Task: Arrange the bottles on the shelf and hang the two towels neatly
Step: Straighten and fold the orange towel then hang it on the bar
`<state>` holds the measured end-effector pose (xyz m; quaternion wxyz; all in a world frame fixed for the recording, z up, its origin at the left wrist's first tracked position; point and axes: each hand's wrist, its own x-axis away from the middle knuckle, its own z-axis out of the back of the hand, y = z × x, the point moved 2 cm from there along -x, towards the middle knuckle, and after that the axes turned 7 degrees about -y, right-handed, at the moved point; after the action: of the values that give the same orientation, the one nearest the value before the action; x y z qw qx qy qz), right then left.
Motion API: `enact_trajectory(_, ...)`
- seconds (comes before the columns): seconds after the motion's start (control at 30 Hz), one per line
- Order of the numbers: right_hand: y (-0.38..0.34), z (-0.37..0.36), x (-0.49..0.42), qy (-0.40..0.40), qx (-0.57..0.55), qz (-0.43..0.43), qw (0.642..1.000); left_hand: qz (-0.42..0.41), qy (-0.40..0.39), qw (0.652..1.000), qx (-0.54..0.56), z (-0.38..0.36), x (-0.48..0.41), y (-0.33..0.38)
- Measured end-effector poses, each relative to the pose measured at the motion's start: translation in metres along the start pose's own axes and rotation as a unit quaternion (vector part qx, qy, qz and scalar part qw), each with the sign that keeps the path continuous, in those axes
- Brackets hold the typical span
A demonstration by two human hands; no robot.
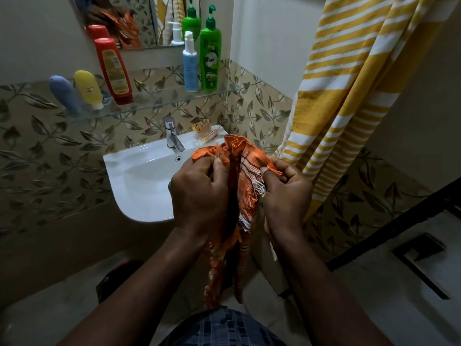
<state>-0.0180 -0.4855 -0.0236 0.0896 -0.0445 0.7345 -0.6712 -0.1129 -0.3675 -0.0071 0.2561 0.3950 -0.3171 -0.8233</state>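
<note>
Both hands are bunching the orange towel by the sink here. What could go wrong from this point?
1. The orange towel, bunched between left hand and right hand, may end up hung crumpled unless spread first.
2. Its frayed fringe could snag and pull threads.
3. Swinging it upward might knock the green pump bottle off the glass shelf.

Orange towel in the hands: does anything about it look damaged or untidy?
Yes. The orange towel is crumpled between the left hand and right hand, and its edge is frayed, with loose threads hanging beside the right hand.
</note>
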Motion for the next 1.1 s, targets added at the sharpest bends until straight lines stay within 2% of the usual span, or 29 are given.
enact_trajectory(0.1,-0.004,-0.011,0.009,-0.028,0.035,0.028,0.999,-0.032,-0.020,0.999,0.006,-0.005,0.007,0.014)
enact_trajectory(0.2,-0.010,-0.018,0.018,-0.048,0.043,0.064,0.996,-0.019,-0.019,0.999,0.026,-0.010,0.008,0.015)
enact_trajectory(0.4,-0.009,-0.019,0.016,-0.050,0.039,0.054,0.997,-0.024,-0.034,0.999,0.027,-0.007,0.009,0.009)
enact_trajectory(0.67,-0.007,-0.023,0.017,-0.083,0.079,0.083,0.990,-0.029,-0.043,0.998,0.036,-0.009,0.007,0.007)
enact_trajectory(0.87,-0.002,-0.023,0.020,-0.137,0.081,0.098,0.982,0.055,-0.055,0.987,0.138,-0.003,-0.001,0.003)
enact_trajectory(1.0,0.001,-0.026,0.016,-0.137,0.024,0.070,0.988,0.090,-0.051,0.983,0.150,-0.006,-0.004,0.000)
enact_trajectory(1.1,0.001,-0.027,0.015,-0.138,0.018,0.062,0.988,0.149,-0.055,0.965,0.211,-0.007,-0.004,-0.008)
